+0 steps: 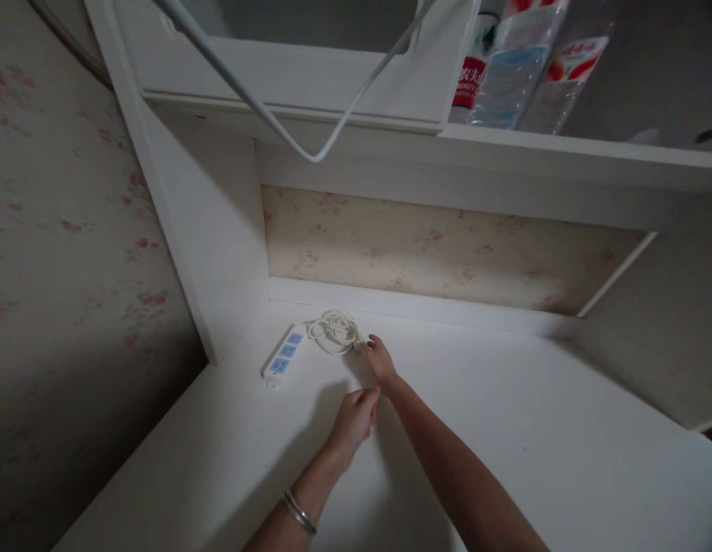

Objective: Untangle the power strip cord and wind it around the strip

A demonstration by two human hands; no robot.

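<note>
A white power strip (285,354) with blue socket faces lies slanted on the white desktop. Its pale cord (336,331) is loosely coiled beside it, touching the back end of the strip. At the right edge of the coil, my right hand (380,360) has its fingers curled around the cord's end, partly hiding it. Closer to me, my left hand (356,420) is closed, thumb against the fingers, just below my right wrist. What it pinches, if anything, is hidden. A silver bangle (300,512) circles my left wrist.
Overhead runs a white shelf (356,130) with several plastic bottles (510,69) at its right. A bent white cable (264,115) hangs in front of it. A side panel (211,230) and flowered wall (91,230) bound the left; another panel (660,322) stands right.
</note>
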